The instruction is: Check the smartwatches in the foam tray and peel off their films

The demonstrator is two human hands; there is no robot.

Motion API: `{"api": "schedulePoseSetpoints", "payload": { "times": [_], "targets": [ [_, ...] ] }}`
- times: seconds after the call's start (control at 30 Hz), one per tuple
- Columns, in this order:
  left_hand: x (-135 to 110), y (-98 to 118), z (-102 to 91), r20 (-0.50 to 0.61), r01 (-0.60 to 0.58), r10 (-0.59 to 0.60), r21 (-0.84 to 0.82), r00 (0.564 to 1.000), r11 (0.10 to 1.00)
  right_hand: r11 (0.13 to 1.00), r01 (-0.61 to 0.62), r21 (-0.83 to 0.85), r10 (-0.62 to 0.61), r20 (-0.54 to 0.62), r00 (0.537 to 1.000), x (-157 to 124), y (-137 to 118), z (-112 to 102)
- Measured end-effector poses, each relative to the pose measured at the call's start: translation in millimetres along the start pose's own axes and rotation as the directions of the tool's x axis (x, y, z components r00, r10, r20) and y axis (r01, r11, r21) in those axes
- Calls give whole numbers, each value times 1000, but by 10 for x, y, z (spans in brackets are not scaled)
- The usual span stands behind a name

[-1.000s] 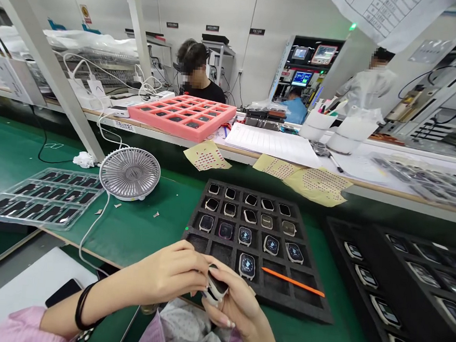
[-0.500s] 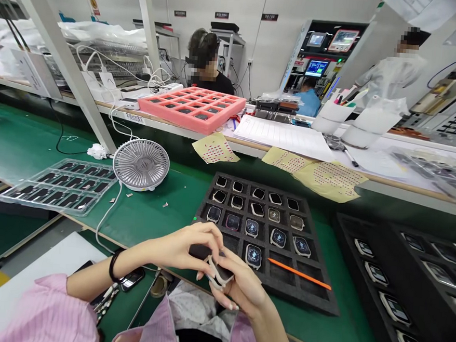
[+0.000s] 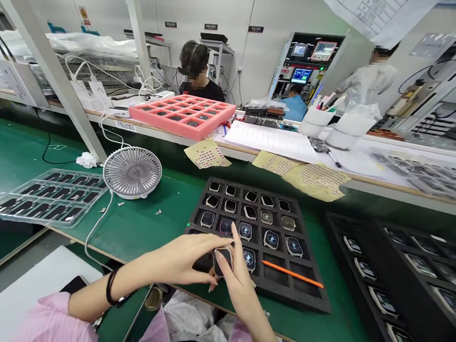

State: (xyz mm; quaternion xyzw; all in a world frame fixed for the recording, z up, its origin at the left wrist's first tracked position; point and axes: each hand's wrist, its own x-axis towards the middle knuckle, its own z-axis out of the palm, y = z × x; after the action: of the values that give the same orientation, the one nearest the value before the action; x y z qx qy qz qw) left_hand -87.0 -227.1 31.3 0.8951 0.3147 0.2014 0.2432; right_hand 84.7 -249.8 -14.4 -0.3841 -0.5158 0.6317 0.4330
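Observation:
A smartwatch case (image 3: 219, 264) with a dark screen sits between my two hands, over the near left part of the black foam tray (image 3: 312, 301). My right hand (image 3: 242, 279) grips it, with the thumb across the screen and the index finger pointing up. My left hand (image 3: 193, 257) closes round the watch's left side, fingers along its top and thumb below. Several watches lie in the tray's pockets, some with lit dials, such as the watch (image 3: 271, 239) right of my hands. An orange stick (image 3: 293, 274) lies across the front pockets.
More black trays (image 3: 363, 300) of watches stand at the right. A small fan (image 3: 132, 172) and a clear plastic tray (image 3: 33, 214) of dark parts are on the left. The shelf above bears a pink foam tray (image 3: 164, 124) and paper sheets (image 3: 269, 141). A person (image 3: 198, 72) sits beyond.
The watch has turned so its screen faces up, and my right thumb now lies over it. My left fingers have stretched out along its top. The view has shifted slightly.

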Motion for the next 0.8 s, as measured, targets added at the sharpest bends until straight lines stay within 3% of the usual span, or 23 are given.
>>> {"api": "schedulePoseSetpoints", "payload": {
  "times": [0.1, 0.2, 0.3, 0.4, 0.5, 0.57, 0.67, 0.8],
  "targets": [
    [33, 54, 262, -156, -28, 57, 181, 986, 983, 964, 153, -215, -182, -121, 976, 21, 64, 23],
    [83, 78, 433, -278, 3, 73, 262, 958, 965, 945, 156, -286, -210, -169, 963, 20, 106, 30],
    [127, 55, 435, -314, -40, 125, 263, 941, 964, 983, 133, -124, -153, -166, 974, 0, 58, -48],
    [147, 21, 365, -337, -93, 161, 210, 928, 973, 983, 10, 182, -8, -15, 1000, -10, -40, -232],
    [168, 29, 325, -298, -200, 234, 139, 925, 970, 948, -162, 275, 108, 199, 974, -3, -95, -448],
    [202, 61, 322, -247, -261, 278, 100, 928, 960, 945, -186, 267, 118, 251, 961, -1, -89, -559],
    [279, 115, 339, -163, -283, 291, 69, 943, 957, 950, -170, 261, 119, 199, 973, -28, -38, -659],
    [394, 161, 371, -53, -291, 292, 31, 955, 956, 948, -144, 284, 144, 20, 989, -126, 27, -728]
  ]
}}
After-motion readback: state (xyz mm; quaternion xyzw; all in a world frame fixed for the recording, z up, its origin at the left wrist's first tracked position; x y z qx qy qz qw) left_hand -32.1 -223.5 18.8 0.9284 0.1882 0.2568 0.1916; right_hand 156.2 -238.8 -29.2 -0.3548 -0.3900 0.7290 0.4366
